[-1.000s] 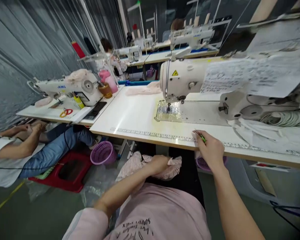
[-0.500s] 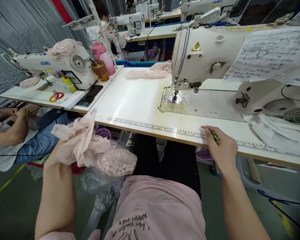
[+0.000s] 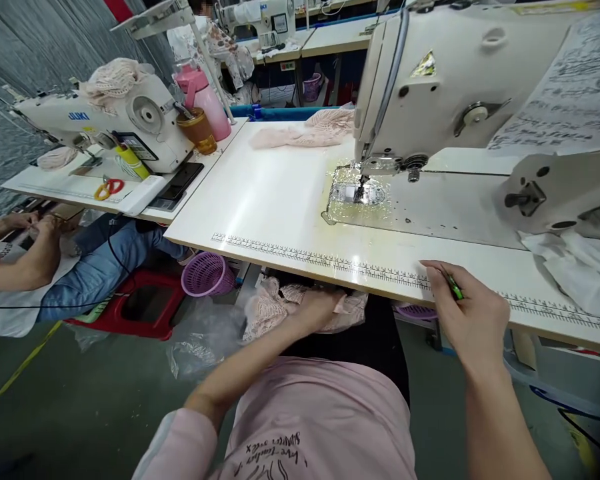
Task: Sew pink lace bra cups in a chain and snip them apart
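Observation:
My left hand (image 3: 317, 310) is low at the table's front edge, closed on a bunch of pale pink lace fabric (image 3: 270, 313) over my lap; its fingertips are partly hidden. On the table's front edge, by the printed ruler, rests my right hand (image 3: 467, 307). It is closed round a small green-handled tool (image 3: 453, 287) with a thin metal tip, perhaps thread snips, mostly covered by the fingers. Beyond it stands a white sewing machine (image 3: 445, 87), its needle and presser foot (image 3: 361, 190) above the plate with no fabric under them.
A second piece of pink lace (image 3: 325, 127) lies at the back of the table (image 3: 275, 193). On the left are another sewing machine (image 3: 105, 120), a pink bottle (image 3: 203, 100) and a co-worker's hands (image 3: 40, 227). A purple basket (image 3: 207, 273) and red stool (image 3: 140, 307) stand below.
My left hand has carried the lace fabric from the left side down and right to my lap at the table edge. The right hand stays at the edge with the tool; the view has shifted slightly.

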A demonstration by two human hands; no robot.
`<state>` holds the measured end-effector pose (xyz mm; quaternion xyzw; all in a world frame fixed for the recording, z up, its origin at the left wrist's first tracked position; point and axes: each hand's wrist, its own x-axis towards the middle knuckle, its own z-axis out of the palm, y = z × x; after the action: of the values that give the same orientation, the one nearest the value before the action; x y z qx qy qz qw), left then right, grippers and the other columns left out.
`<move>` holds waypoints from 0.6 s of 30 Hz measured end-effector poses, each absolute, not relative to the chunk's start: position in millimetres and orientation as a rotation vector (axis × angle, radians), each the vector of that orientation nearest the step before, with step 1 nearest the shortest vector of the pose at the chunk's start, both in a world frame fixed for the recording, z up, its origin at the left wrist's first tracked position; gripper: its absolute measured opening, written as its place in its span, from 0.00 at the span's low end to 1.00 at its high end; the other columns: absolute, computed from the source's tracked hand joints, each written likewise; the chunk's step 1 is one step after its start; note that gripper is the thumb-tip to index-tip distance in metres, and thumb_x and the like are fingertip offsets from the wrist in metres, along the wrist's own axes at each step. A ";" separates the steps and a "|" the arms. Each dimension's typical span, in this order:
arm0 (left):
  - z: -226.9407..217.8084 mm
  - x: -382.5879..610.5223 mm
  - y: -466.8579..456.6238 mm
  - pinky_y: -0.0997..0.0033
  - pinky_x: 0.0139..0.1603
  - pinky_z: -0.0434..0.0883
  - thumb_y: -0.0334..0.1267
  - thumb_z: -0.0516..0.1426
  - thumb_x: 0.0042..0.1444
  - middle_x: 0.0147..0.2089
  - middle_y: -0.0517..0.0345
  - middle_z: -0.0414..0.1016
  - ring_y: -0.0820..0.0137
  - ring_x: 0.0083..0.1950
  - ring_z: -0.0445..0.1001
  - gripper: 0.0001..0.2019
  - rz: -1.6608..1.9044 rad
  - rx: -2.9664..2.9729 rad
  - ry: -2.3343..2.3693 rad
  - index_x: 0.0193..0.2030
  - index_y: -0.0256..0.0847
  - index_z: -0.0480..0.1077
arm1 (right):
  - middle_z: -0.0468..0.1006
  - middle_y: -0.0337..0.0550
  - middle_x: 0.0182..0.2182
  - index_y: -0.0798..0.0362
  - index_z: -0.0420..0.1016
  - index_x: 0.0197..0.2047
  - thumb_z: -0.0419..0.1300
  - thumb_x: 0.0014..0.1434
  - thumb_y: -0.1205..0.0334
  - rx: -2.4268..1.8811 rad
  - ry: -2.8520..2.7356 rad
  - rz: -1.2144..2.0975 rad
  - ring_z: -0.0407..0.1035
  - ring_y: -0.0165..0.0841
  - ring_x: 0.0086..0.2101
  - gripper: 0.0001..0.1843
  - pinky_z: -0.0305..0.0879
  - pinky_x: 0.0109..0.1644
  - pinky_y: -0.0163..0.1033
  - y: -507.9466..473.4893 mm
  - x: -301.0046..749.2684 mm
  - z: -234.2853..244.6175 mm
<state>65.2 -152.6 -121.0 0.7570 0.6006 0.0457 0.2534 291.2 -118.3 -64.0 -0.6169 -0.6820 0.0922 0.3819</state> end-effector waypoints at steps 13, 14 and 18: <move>-80.6 24.6 -223.0 0.62 0.60 0.68 0.40 0.56 0.61 0.61 0.50 0.70 0.63 0.59 0.71 0.22 0.475 2.517 1.517 0.61 0.41 0.63 | 0.83 0.36 0.34 0.43 0.80 0.43 0.55 0.60 0.45 -1.586 -1.799 0.279 0.73 0.31 0.22 0.18 0.64 0.23 0.34 -116.7 300.8 -66.1; -66.7 15.6 -222.5 0.63 0.58 0.70 0.39 0.55 0.62 0.59 0.51 0.73 0.64 0.57 0.72 0.20 0.590 2.602 1.425 0.60 0.41 0.65 | 0.83 0.35 0.34 0.42 0.79 0.43 0.55 0.59 0.45 -1.576 -1.823 0.282 0.74 0.31 0.22 0.17 0.65 0.21 0.33 -115.6 303.3 -67.0; -8.3 -29.8 -158.2 0.63 0.53 0.72 0.33 0.56 0.59 0.53 0.53 0.78 0.64 0.54 0.75 0.18 0.862 2.882 1.406 0.57 0.41 0.68 | 0.84 0.32 0.34 0.37 0.78 0.45 0.56 0.57 0.46 -1.521 -1.920 0.280 0.74 0.32 0.21 0.16 0.64 0.17 0.32 -110.3 313.8 -77.9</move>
<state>-29.8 -158.2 -8.3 0.8644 0.4218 0.2585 -0.0895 313.8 -110.3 -77.9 -0.5819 -0.7347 0.1073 0.3319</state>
